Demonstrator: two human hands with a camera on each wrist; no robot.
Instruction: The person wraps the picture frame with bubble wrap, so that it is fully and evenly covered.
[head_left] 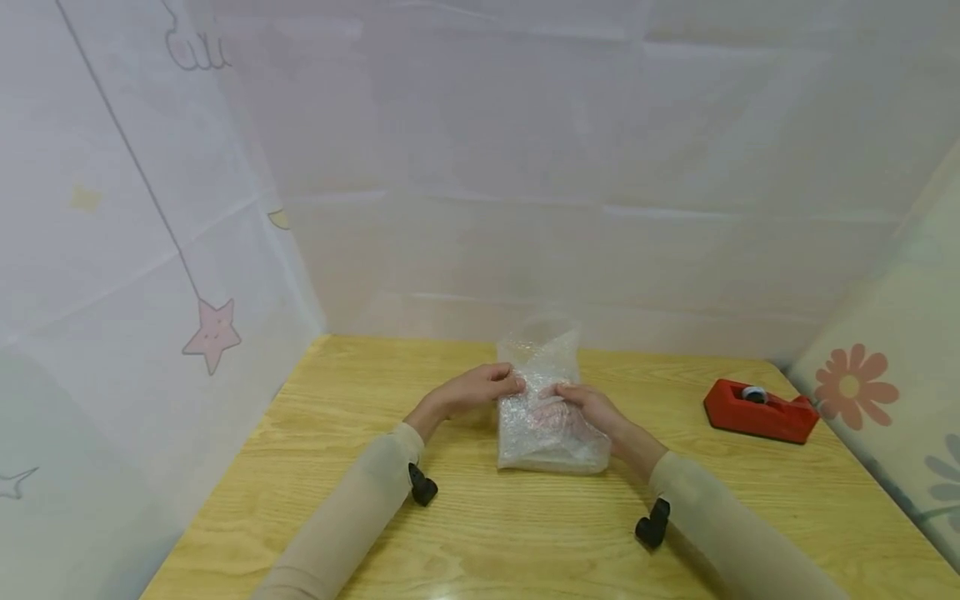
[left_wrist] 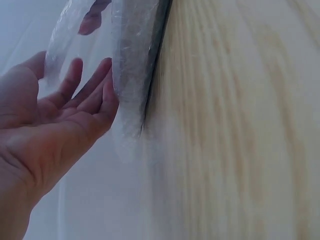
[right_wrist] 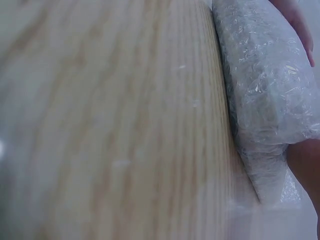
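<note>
A flat bundle in clear bubble wrap [head_left: 525, 454] lies on the table, with a loose flap of the wrap raised over it. My left hand [head_left: 476, 389] pinches the flap's left edge between thumb and fingers. On the right side, my right hand [head_left: 596, 408] grips the flap, and some of its fingers show pinkish through the plastic. Seen from the left wrist, the left hand [left_wrist: 55, 107] has the curved sheet [left_wrist: 65, 42] between thumb and fingers, beside the bundle [left_wrist: 132, 55]. The right wrist view shows the wrapped bundle's side [right_wrist: 270, 75] and part of the right hand [right_wrist: 306, 160].
A red tape dispenser [head_left: 757, 412] with a roll stands on the right of the wooden table [head_left: 450, 542]. Printed cloth walls [head_left: 480, 167] enclose the back and both sides. Each sleeve carries a small black device [head_left: 423, 486] at the wrist.
</note>
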